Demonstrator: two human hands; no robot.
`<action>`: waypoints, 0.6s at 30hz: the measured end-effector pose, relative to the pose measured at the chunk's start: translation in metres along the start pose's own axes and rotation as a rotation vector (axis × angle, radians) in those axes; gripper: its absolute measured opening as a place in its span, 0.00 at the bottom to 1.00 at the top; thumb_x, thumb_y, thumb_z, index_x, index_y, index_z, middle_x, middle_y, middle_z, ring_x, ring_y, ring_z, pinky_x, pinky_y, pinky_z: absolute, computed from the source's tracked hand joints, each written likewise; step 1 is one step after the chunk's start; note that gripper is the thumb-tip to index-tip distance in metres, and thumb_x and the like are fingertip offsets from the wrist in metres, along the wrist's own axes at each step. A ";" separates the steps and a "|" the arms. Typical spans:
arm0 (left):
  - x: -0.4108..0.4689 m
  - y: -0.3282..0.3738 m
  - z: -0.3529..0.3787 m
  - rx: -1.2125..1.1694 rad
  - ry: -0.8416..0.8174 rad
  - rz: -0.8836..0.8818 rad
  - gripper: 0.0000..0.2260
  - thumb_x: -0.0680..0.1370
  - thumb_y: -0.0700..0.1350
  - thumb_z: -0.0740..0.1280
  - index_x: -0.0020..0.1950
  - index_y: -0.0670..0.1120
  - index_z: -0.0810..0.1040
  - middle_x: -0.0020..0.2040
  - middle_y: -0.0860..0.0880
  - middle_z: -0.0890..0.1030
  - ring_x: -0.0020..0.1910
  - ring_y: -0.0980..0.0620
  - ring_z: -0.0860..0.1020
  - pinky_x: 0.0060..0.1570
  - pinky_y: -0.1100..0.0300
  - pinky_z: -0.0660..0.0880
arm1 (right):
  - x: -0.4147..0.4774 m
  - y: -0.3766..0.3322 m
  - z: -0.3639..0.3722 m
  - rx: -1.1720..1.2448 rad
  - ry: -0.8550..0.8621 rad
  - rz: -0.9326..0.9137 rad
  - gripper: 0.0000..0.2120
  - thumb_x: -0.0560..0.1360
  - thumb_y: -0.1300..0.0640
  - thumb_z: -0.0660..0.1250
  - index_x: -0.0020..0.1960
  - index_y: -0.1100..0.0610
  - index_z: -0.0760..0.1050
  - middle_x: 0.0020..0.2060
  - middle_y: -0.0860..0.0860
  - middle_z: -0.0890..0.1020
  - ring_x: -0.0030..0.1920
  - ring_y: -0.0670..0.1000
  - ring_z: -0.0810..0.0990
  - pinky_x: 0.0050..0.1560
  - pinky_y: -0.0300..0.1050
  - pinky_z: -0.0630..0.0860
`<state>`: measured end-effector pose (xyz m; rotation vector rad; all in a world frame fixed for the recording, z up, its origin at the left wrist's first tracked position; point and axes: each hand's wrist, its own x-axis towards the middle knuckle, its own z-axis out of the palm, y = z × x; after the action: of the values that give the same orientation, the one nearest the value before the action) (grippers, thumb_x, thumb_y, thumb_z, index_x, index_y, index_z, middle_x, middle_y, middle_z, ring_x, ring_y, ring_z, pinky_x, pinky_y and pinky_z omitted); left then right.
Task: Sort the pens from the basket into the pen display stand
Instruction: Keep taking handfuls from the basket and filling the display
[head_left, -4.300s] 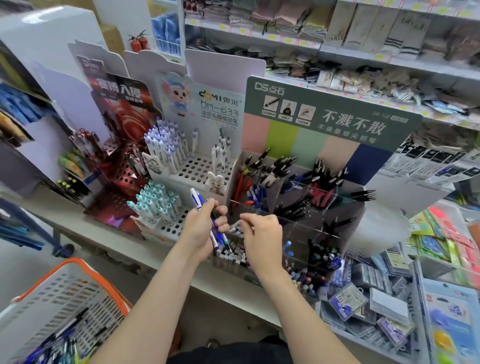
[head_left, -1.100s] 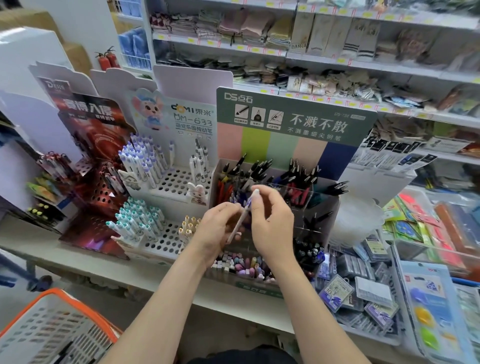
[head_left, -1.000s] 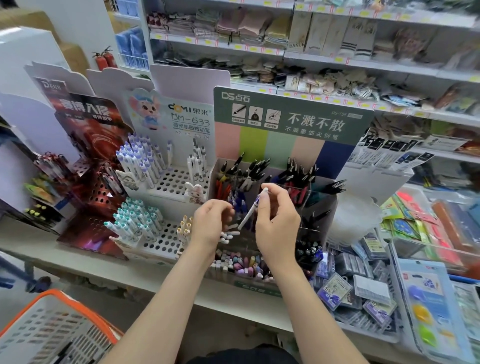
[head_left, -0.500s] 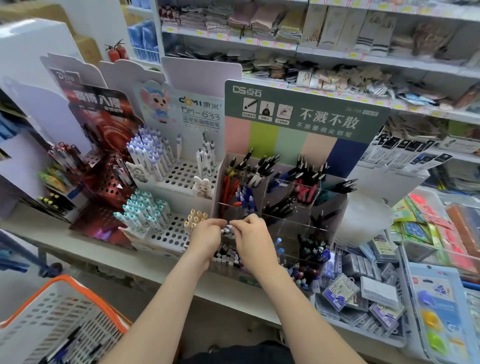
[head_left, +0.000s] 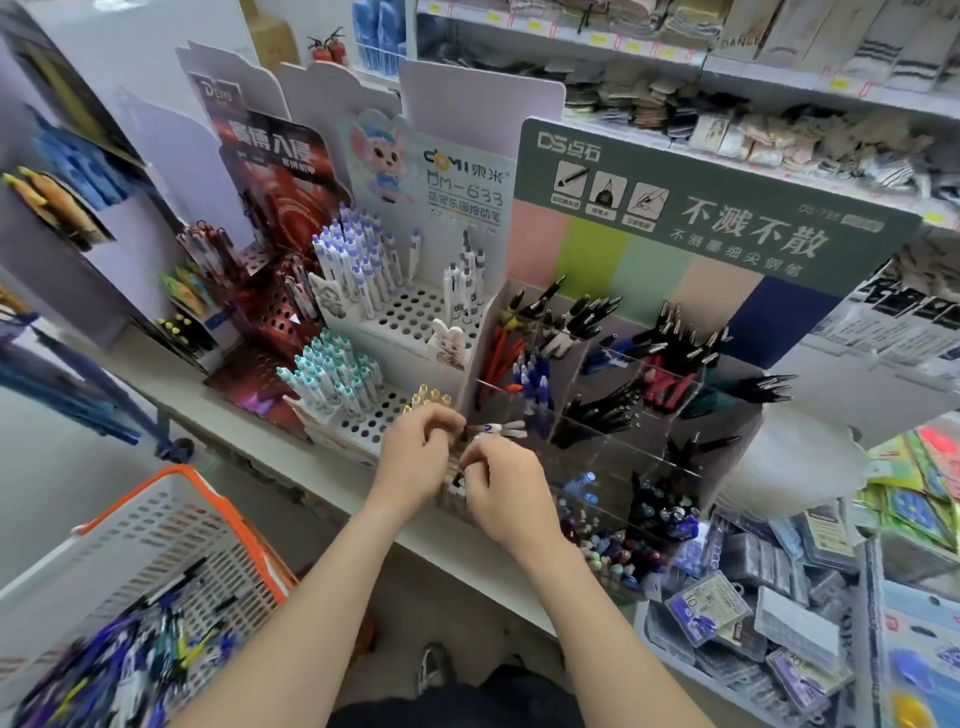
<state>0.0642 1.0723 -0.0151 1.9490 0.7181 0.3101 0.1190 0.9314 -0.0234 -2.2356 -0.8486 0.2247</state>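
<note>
Pens (head_left: 498, 428): a few white ones, ends poking out over the front-left compartment of the pen display stand (head_left: 654, 275).
Handling: light, stiff, slick plastic, I judge; pinch mid-barrel.
Left grip (head_left: 418, 457): at 8 o'clock of them, clenched round their barrels.
Right grip (head_left: 506, 493): at 6 o'clock, fingertips curled into the compartment; grasping anything, I cannot tell.
Basket (head_left: 171, 530): at 7 o'clock, more pens inside.

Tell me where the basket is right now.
Head view, lower left: the basket sits below the counter edge, left of the person's left arm, with pens lying inside it.
</note>
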 end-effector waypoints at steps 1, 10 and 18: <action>-0.001 -0.004 -0.005 0.005 0.026 -0.009 0.18 0.78 0.33 0.61 0.49 0.52 0.85 0.46 0.57 0.86 0.47 0.58 0.83 0.50 0.57 0.80 | 0.002 -0.001 0.002 -0.012 -0.105 0.006 0.11 0.75 0.55 0.58 0.46 0.52 0.80 0.43 0.50 0.84 0.46 0.55 0.81 0.49 0.53 0.79; -0.043 -0.063 -0.058 0.321 0.137 -0.226 0.14 0.79 0.39 0.62 0.45 0.56 0.83 0.43 0.60 0.85 0.45 0.56 0.82 0.48 0.56 0.78 | 0.014 -0.029 0.062 -0.246 -0.825 -0.207 0.15 0.79 0.56 0.60 0.62 0.56 0.78 0.57 0.61 0.84 0.59 0.65 0.82 0.56 0.57 0.80; -0.104 -0.159 -0.117 0.494 0.159 -0.471 0.09 0.77 0.45 0.60 0.44 0.54 0.80 0.41 0.52 0.83 0.44 0.45 0.82 0.44 0.48 0.80 | 0.004 -0.094 0.127 -0.309 -0.932 -0.443 0.10 0.77 0.54 0.59 0.51 0.55 0.77 0.50 0.60 0.84 0.51 0.65 0.83 0.49 0.58 0.81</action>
<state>-0.1327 1.1466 -0.0897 2.1410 1.4323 -0.0095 0.0247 1.0549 -0.0509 -2.0949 -1.9410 1.0184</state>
